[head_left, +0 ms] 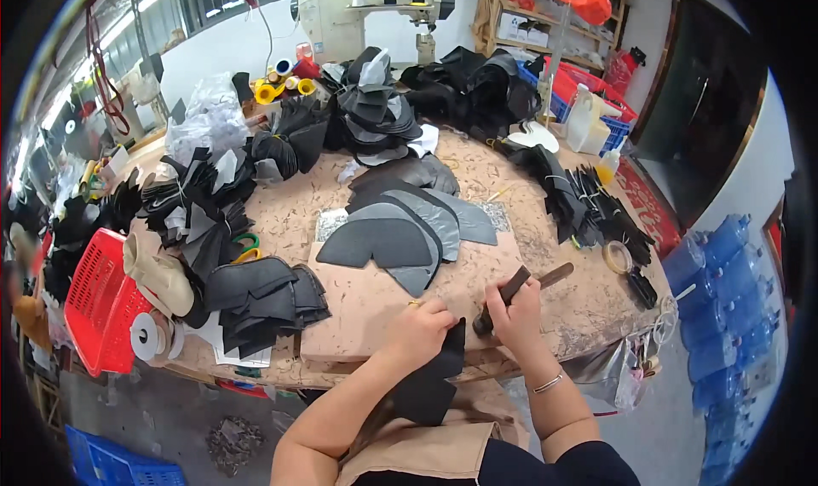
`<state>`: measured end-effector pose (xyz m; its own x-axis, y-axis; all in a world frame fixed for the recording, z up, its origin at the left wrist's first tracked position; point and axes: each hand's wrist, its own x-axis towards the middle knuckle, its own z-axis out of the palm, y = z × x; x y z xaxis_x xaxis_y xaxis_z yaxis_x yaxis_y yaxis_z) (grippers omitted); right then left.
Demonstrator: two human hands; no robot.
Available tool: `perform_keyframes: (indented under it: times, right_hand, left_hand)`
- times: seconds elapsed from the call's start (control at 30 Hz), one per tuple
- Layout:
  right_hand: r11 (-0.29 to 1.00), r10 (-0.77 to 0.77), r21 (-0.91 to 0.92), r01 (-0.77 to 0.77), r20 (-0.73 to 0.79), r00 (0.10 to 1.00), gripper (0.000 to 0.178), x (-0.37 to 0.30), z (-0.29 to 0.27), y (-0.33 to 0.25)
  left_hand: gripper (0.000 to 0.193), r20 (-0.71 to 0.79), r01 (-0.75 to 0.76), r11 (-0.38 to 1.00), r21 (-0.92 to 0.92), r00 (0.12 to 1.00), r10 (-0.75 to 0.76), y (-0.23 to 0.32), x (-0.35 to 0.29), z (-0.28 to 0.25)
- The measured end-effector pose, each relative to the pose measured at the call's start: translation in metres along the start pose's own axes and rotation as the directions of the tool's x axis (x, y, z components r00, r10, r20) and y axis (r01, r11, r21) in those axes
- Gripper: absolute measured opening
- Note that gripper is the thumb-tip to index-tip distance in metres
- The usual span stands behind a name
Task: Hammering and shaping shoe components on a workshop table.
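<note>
And here the left hand [422, 326] pinches a black leather-like panel [449, 354] hanging at the front edge of the tabletop [588, 307], the right hand [517, 314] curls round a wooden-handled hammer [558, 274], and a loosened pinch could drop the panel down the beige apron [417, 458]!

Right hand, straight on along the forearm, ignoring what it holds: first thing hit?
The right hand would probably meet the right end of the fanned grey pieces, past bare board. Height is unclear; it might pass over them.
</note>
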<state>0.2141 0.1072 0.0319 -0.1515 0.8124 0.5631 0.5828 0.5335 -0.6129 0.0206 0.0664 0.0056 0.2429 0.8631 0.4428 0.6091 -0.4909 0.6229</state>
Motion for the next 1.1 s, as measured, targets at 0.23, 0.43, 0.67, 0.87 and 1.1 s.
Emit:
perform_keyframes:
  times: [0.23,0.43,0.67,0.87,1.1]
  right_hand:
    - [0.988,-0.155,-0.028,0.155,-0.015,0.988,0.011,0.014,0.004,-0.009]
    - [0.981,-0.171,0.073,0.177,-0.084,0.982,0.013,0.025,0.003,-0.021]
    - [0.947,-0.318,-0.029,0.319,0.028,0.948,0.009,0.020,0.009,-0.010]
    - [0.962,-0.270,0.012,0.273,-0.113,0.956,0.009,0.023,-0.009,-0.028]
    - [0.958,-0.285,-0.047,0.282,-0.047,0.957,0.011,0.010,0.019,-0.016]
  left_hand:
    - [0.019,0.154,-0.275,0.888,0.369,0.960,0.233,0.000,-0.002,-0.011]
    - [0.026,0.177,-0.345,0.831,0.437,0.939,0.296,-0.004,-0.004,-0.010]
    - [0.020,0.143,-0.349,0.854,0.387,0.937,0.318,-0.005,-0.004,-0.008]
    - [0.026,0.195,-0.314,0.868,0.384,0.947,0.256,-0.005,-0.004,-0.013]
    - [0.027,0.004,-0.210,0.951,0.227,0.977,0.215,-0.013,-0.005,-0.009]
